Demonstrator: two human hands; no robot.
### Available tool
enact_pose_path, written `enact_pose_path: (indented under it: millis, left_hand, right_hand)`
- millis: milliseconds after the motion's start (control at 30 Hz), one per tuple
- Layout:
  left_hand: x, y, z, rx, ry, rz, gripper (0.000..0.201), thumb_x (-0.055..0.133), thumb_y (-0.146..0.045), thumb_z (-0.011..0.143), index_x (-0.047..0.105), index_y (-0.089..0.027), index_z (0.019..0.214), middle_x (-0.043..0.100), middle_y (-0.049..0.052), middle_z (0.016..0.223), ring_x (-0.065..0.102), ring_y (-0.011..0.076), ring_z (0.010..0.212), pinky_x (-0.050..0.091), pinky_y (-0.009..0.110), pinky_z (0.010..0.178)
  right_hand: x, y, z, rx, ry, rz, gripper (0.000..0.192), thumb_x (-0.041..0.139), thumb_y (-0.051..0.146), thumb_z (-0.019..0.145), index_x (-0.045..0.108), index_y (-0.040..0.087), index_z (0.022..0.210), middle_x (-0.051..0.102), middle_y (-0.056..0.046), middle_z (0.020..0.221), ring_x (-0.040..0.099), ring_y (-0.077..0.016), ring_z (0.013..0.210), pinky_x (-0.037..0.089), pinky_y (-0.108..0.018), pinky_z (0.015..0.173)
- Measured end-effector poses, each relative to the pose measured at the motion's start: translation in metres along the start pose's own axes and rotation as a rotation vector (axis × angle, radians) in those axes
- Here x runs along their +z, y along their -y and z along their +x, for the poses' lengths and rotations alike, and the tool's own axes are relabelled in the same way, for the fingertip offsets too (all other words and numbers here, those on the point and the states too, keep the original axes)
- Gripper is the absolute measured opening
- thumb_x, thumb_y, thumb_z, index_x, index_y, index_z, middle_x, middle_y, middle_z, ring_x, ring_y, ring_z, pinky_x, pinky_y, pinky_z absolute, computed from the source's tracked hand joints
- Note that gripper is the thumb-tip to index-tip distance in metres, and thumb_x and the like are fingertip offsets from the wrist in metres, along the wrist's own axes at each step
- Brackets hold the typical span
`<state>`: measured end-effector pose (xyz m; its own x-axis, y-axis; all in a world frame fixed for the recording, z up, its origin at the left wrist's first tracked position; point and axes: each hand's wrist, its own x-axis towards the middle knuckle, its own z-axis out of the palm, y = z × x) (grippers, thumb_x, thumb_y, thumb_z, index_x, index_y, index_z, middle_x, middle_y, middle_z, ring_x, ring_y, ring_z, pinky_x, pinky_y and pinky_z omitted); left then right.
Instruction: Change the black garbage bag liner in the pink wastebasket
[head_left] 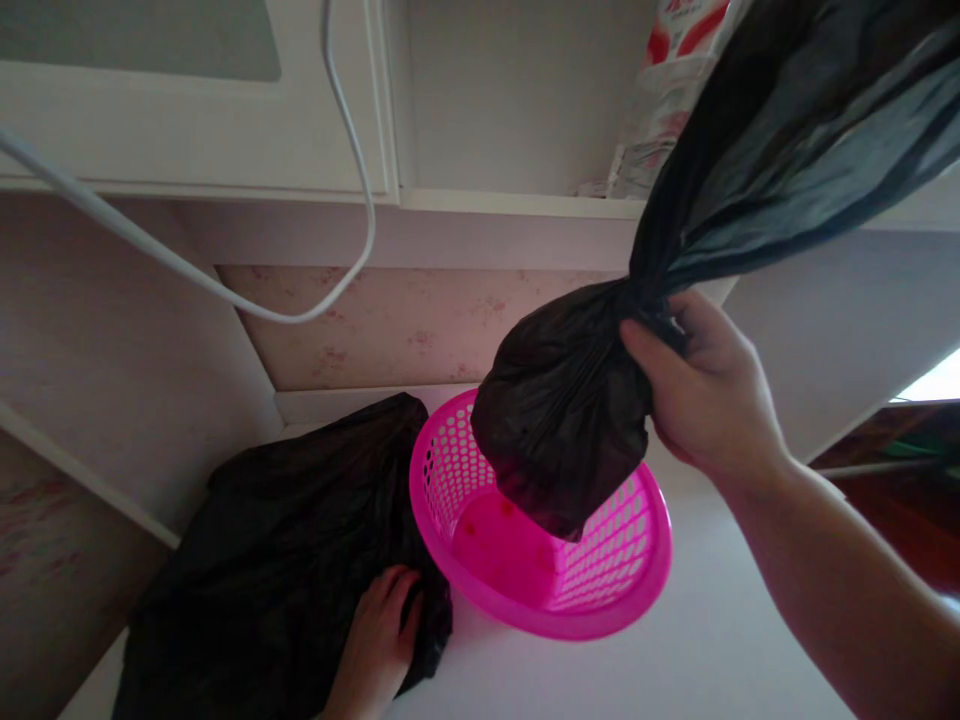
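Two black plastic bags in play. Right hand [712,395] has its grip pinched tight around the gathered neck of the raised bag [562,420]. Below the fist the bag bulges into a full, wrinkled lump; above it the loose plastic fans up and out toward the top right corner. The lump hangs over the pink basket [540,545], with its lowest point inside the rim on the far side. Whether it touches the basket wall, can't tell.

Basket is oval with perforated sides, tilted toward the camera, and sits on the white counter [675,650]. A few small dark red specks show on its floor.

Left hand [375,640] lies flat, fingers spread and pressed on the second bag [277,560], which is slumped on the counter in the corner, touching the basket's left side. It holds nothing; it only presses down.

Edges: the wall runs close behind the basket and along the left side of the slumped bag. A cupboard [195,110] hangs overhead, with a white cable [360,200] looping down in front of it. A red and white packet [667,90] sits on the ledge behind the raised bag. Open counter lies in front of and right of the basket, under the right forearm.
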<state>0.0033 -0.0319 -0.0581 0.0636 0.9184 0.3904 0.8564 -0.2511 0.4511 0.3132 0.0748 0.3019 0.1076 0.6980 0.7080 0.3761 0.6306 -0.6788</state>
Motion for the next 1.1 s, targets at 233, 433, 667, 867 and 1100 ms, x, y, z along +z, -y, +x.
enact_pose_path:
  millis: [233, 433, 667, 867, 1100]
  left_hand:
    - [0.003, 0.004, -0.001, 0.01, -0.004, 0.021, 0.032, 0.052, -0.018, 0.089, 0.076, -0.02, 0.11, 0.076, 0.013, 0.115, 0.074, 0.0296, 0.105, 0.062, 0.048, 0.093]
    - [-0.007, -0.006, 0.004, -0.027, 0.015, -0.029, 0.032, 0.05, -0.021, 0.089, 0.077, -0.022, 0.107, 0.078, 0.011, 0.112, 0.074, 0.0284, 0.105, 0.062, 0.045, 0.093]
    - [-0.074, -0.024, 0.025, -0.287, -0.206, -0.199, 0.03, 0.055, -0.044, 0.091, 0.075, -0.022, 0.091, 0.078, 0.008, 0.094, 0.076, 0.0257, 0.087, 0.064, 0.036, 0.075]
    - [-0.184, -0.079, 0.065, -0.198, -0.386, -0.119, 0.02, 0.057, -0.04, 0.097, 0.07, -0.026, 0.101, 0.074, 0.002, 0.105, 0.07, 0.0197, 0.096, 0.056, 0.031, 0.088]
    - [-0.212, -0.165, 0.147, 0.444, 0.154, -0.103, 0.012, 0.062, -0.027, 0.098, 0.073, -0.026, 0.103, 0.075, 0.0, 0.107, 0.067, 0.0178, 0.102, 0.051, 0.031, 0.095]
  right_hand:
    - [0.012, 0.001, -0.045, 0.051, 0.156, -0.076, 0.01, 0.063, 0.031, 0.093, 0.065, 0.023, 0.098, 0.068, 0.001, 0.076, 0.062, -0.0159, 0.065, 0.049, -0.025, 0.053]
    - [0.009, 0.0, -0.072, 0.12, 0.413, -0.19, 0.011, 0.058, 0.032, 0.093, 0.056, 0.023, 0.087, 0.06, 0.003, 0.065, 0.052, -0.0137, 0.058, 0.04, -0.024, 0.05]
    - [0.0, -0.015, -0.088, 0.252, 0.71, -0.241, 0.013, 0.053, 0.033, 0.094, 0.048, 0.025, 0.086, 0.055, 0.004, 0.065, 0.048, -0.0136, 0.057, 0.034, -0.025, 0.049]
    - [0.0, -0.011, -0.083, 0.299, 0.9, -0.323, 0.014, 0.062, 0.034, 0.089, 0.052, 0.024, 0.091, 0.069, -0.001, 0.079, 0.066, -0.0194, 0.072, 0.043, -0.026, 0.059]
    - [0.002, -0.01, -0.076, 0.301, 0.964, -0.449, 0.024, 0.068, 0.044, 0.088, 0.062, 0.022, 0.097, 0.074, -0.005, 0.083, 0.071, -0.0242, 0.078, 0.046, -0.029, 0.063]
